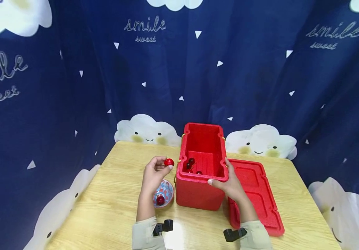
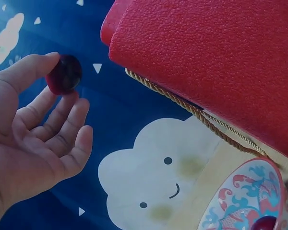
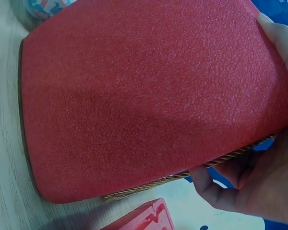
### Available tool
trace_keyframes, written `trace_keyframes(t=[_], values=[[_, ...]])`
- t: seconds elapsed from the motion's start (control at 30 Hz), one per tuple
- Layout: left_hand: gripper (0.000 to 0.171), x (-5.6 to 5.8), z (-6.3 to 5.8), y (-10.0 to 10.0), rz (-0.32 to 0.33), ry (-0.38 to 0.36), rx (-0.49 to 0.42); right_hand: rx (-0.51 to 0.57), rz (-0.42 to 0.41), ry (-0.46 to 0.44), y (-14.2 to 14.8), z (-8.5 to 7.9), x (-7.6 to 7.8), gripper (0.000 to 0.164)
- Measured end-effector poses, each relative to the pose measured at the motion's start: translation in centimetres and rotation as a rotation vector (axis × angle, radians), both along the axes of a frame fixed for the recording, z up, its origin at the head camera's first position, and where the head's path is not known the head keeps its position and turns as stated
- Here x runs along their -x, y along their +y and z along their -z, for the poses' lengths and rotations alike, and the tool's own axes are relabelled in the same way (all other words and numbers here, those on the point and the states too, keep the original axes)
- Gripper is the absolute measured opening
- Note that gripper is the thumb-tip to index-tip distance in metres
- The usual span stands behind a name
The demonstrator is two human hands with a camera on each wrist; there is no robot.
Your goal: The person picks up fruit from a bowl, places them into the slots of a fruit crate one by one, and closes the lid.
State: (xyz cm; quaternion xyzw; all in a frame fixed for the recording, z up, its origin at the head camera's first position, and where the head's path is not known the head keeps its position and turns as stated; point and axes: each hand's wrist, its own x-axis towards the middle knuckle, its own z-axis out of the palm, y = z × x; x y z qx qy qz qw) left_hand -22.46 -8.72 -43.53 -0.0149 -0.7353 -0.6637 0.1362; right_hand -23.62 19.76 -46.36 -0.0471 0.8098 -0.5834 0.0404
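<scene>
My left hand (image 1: 153,175) pinches a red cherry (image 1: 168,162) between thumb and fingertips, raised just left of the red foam box (image 1: 200,192). In the left wrist view the same cherry (image 2: 64,74) looks dark red and glossy. My right hand (image 1: 231,184) grips the box's near right corner, its thumb over the front rim and fingers along the side. Inside the box several dark cherries (image 1: 191,161) lie on the floor at the near left. Below my left hand stands a patterned bowl (image 1: 167,187) with a dark red cherry (image 1: 160,199) in it.
The red box lid (image 1: 257,189) lies on the wooden table (image 1: 110,205), right of the box and partly under my right forearm. A twisted gold cord (image 2: 182,106) runs along the box's side. A dark blue curtain (image 1: 167,69) with clouds hangs behind the table.
</scene>
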Motion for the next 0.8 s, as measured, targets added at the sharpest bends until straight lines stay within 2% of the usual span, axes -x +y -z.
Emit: trace_keyframes(t=[0.2, 0.27, 0.47, 0.63, 0.7, 0.8], values=[[0.033, -0.1, -0.3, 0.0, 0.014, 0.013, 0.025, 0.028, -0.016, -0.042, -0.7, -1.8, -0.8, 0.114], [0.034, -0.2, -0.9, 0.3, 0.028, 0.02, 0.038, 0.032, -0.021, -0.047, -0.8, -2.0, -0.9, 0.113], [0.033, -0.6, -3.1, 1.5, 0.101, 0.013, 0.052, 0.036, -0.022, -0.023, -0.5, -0.6, -0.3, 0.112], [0.033, 1.7, -1.8, 1.7, 0.147, -0.008, 0.036, 0.02, -0.01, 0.002, -0.1, 0.6, 0.1, 0.111], [0.033, 2.9, -1.2, 1.6, 0.156, -0.016, 0.028, 0.016, -0.009, 0.003, 0.0, 0.7, 0.1, 0.111], [0.034, 3.9, -1.0, 1.4, 0.175, -0.009, 0.005, 0.011, -0.016, 0.005, 0.0, 0.6, 0.2, 0.112]])
